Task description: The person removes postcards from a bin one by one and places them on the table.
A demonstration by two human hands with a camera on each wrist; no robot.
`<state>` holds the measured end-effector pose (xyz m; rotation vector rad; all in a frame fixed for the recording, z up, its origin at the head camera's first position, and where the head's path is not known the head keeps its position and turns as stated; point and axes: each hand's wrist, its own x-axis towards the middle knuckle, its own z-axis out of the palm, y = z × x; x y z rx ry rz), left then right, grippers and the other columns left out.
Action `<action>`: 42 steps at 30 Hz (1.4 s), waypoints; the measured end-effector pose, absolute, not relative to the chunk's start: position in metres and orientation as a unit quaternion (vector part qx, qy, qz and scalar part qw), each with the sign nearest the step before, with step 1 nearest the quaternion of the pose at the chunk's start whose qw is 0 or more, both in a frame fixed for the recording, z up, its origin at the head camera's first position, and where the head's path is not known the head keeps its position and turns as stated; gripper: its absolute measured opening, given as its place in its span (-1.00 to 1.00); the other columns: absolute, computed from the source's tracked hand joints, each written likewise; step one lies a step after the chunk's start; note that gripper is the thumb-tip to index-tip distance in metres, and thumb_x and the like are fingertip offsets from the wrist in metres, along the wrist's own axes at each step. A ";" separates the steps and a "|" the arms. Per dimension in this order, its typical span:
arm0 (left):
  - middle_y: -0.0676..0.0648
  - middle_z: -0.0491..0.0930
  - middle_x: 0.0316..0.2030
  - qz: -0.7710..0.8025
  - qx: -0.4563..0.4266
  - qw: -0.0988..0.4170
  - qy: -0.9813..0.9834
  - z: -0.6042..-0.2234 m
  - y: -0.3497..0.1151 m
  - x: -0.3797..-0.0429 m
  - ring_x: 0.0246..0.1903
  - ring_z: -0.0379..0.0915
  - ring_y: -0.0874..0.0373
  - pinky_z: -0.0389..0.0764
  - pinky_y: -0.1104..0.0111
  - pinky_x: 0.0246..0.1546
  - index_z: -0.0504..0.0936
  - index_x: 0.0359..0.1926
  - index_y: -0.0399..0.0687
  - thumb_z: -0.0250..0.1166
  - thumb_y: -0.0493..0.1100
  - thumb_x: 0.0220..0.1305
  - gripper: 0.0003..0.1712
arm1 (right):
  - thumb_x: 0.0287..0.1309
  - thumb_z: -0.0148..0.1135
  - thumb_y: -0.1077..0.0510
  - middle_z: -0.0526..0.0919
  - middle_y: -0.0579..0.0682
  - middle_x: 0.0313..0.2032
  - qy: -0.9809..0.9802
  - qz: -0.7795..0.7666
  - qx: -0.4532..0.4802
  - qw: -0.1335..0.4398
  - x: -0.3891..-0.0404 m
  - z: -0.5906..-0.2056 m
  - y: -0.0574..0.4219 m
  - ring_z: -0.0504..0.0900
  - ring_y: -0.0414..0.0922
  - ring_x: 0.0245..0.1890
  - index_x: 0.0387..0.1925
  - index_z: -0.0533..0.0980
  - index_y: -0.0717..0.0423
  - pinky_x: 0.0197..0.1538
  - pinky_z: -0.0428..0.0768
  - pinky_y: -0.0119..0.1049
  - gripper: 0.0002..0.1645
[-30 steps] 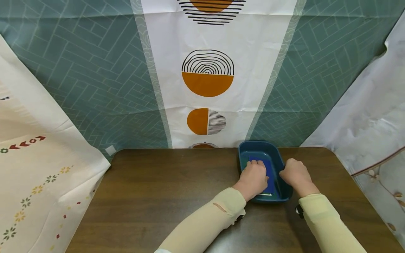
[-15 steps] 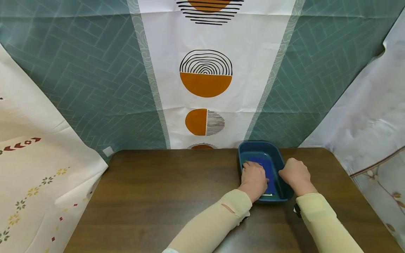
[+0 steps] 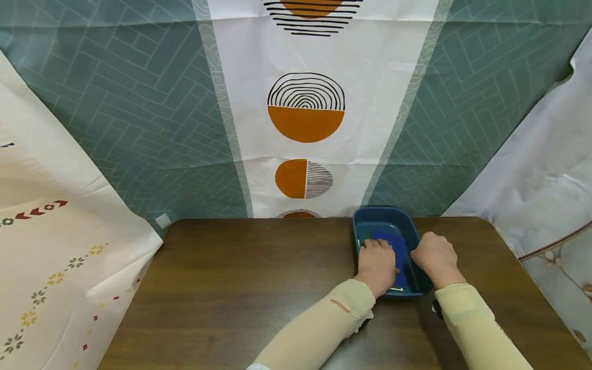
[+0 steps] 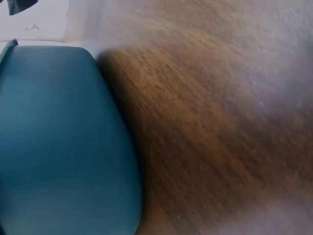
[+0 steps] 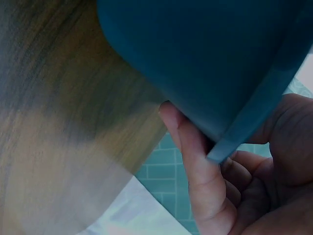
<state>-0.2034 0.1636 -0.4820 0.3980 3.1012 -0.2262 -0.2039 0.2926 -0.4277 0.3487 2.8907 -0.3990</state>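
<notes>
A teal plastic bin (image 3: 379, 215) stands on the table with a dark blue booklet (image 3: 400, 253) inside it. White lettering shows on the booklet's cover and a pale edge at its near end. My left hand (image 3: 376, 263) reaches over the bin's left side, fingers over the booklet's left part, thumb on its right; I cannot tell whether they pinch it. The left wrist view has only the bin's outer wall (image 4: 63, 142), no hand. My right hand (image 5: 210, 186) grips the bin's right rim, fingers curled against the outer wall.
The brown wooden table (image 3: 240, 288) spreads out to the left of the bin. A patterned cloth (image 3: 305, 169) hangs along its far edge, with pale cloths (image 3: 60, 257) at the sides. The bin stands near the far right.
My left hand has slid a little toward me over the booklet, baring more of its far part and lettering. The right hand keeps its hold on the rim. The head view has shifted slightly.
</notes>
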 end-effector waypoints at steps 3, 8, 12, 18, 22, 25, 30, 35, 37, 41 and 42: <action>0.00 0.49 -0.07 -0.040 0.119 -0.055 0.991 -0.482 0.161 -0.204 -0.13 0.38 0.15 0.42 0.41 -0.14 0.35 0.20 -0.05 0.26 0.45 -0.11 -0.04 | -0.03 0.18 0.08 0.49 0.26 -0.45 0.979 -0.130 0.118 0.100 -0.205 -0.428 0.293 0.47 0.08 -0.53 -0.32 0.42 0.41 -0.53 0.51 -0.05 -0.59; 0.03 0.54 -0.36 0.088 0.098 -0.097 0.987 -0.474 0.153 -0.208 -0.40 0.50 0.23 0.51 0.44 -0.40 0.48 -0.11 -0.05 0.43 0.10 -0.12 -0.43 | -0.01 0.18 0.08 0.50 0.30 -0.42 0.979 -0.130 0.126 0.092 -0.206 -0.429 0.292 0.48 0.08 -0.52 -0.29 0.41 0.43 -0.53 0.52 -0.04 -0.57; 0.08 0.57 -0.45 0.192 0.099 -0.088 0.972 -0.462 0.141 -0.209 -0.49 0.50 0.25 0.52 0.40 -0.44 0.57 -0.30 0.03 0.36 -0.05 0.05 -0.80 | -0.01 0.18 0.09 0.49 0.31 -0.42 0.978 -0.136 0.133 0.088 -0.205 -0.430 0.289 0.49 0.07 -0.54 -0.26 0.41 0.45 -0.54 0.52 -0.05 -0.55; 0.15 0.53 -0.58 0.306 0.081 -0.093 0.944 -0.441 0.120 -0.209 -0.56 0.47 0.30 0.50 0.43 -0.51 0.54 -0.58 0.10 0.36 -0.03 0.09 -0.80 | -0.02 0.20 0.08 0.50 0.30 -0.42 0.978 -0.143 0.127 0.085 -0.205 -0.430 0.288 0.47 0.06 -0.55 -0.26 0.41 0.46 -0.53 0.53 -0.06 -0.54; 0.19 0.50 -0.59 0.366 0.065 -0.093 0.924 -0.426 0.106 -0.209 -0.57 0.44 0.36 0.46 0.49 -0.55 0.57 -0.54 0.08 0.39 -0.04 0.05 -0.82 | -0.02 0.19 0.08 0.49 0.30 -0.42 0.978 -0.139 0.127 0.087 -0.204 -0.431 0.292 0.46 0.08 -0.52 -0.28 0.41 0.44 -0.53 0.51 -0.05 -0.55; 0.22 0.48 -0.58 0.392 0.056 -0.106 0.912 -0.415 0.093 -0.210 -0.57 0.40 0.39 0.43 0.52 -0.55 0.63 -0.43 0.05 0.42 -0.01 0.02 -0.83 | -0.03 0.17 0.09 0.49 0.31 -0.40 0.979 -0.138 0.125 0.083 -0.205 -0.431 0.294 0.46 0.10 -0.51 -0.28 0.42 0.42 -0.53 0.50 -0.04 -0.58; 0.21 0.46 -0.62 0.432 0.049 -0.131 0.891 -0.407 0.063 -0.216 -0.61 0.38 0.39 0.41 0.54 -0.57 0.61 -0.51 0.02 0.45 -0.03 -0.04 -0.80 | 0.00 0.14 0.12 0.50 0.26 -0.43 0.979 -0.153 0.106 0.087 -0.205 -0.433 0.295 0.47 0.07 -0.51 -0.31 0.42 0.42 -0.50 0.51 -0.07 -0.62; 0.15 0.49 -0.63 0.472 0.030 -0.142 0.870 -0.407 0.032 -0.223 -0.63 0.41 0.36 0.43 0.54 -0.58 0.59 -0.52 -0.05 0.43 -0.14 -0.01 -0.83 | -0.01 0.09 0.15 0.45 0.15 -0.51 0.977 -0.168 0.094 0.090 -0.203 -0.433 0.298 0.43 0.04 -0.52 -0.43 0.42 0.32 -0.52 0.46 -0.14 -0.75; 0.13 0.49 -0.63 0.478 0.019 -0.148 0.865 -0.407 0.021 -0.225 -0.63 0.42 0.33 0.44 0.51 -0.58 0.59 -0.51 -0.07 0.42 -0.16 0.02 -0.84 | -0.01 0.06 0.15 0.42 0.11 -0.53 0.978 -0.167 0.090 0.087 -0.202 -0.432 0.300 0.40 0.03 -0.52 -0.51 0.41 0.25 -0.52 0.42 -0.15 -0.80; 0.14 0.46 -0.64 0.472 -0.007 -0.162 0.866 -0.407 0.005 -0.226 -0.58 0.40 0.27 0.43 0.44 -0.56 0.59 -0.50 -0.01 0.42 -0.10 0.02 -0.84 | 0.01 0.05 0.13 0.39 0.09 -0.55 0.979 -0.167 0.078 0.087 -0.201 -0.429 0.305 0.38 0.03 -0.52 -0.57 0.39 0.20 -0.49 0.39 -0.15 -0.80; 0.14 0.46 -0.64 0.472 -0.010 -0.163 0.866 -0.407 0.002 -0.226 -0.58 0.40 0.27 0.43 0.43 -0.55 0.60 -0.50 0.00 0.43 -0.08 0.01 -0.83 | 0.03 0.06 0.11 0.40 0.08 -0.55 0.979 -0.168 0.076 0.087 -0.200 -0.428 0.306 0.39 0.02 -0.52 -0.57 0.39 0.20 -0.49 0.40 -0.15 -0.77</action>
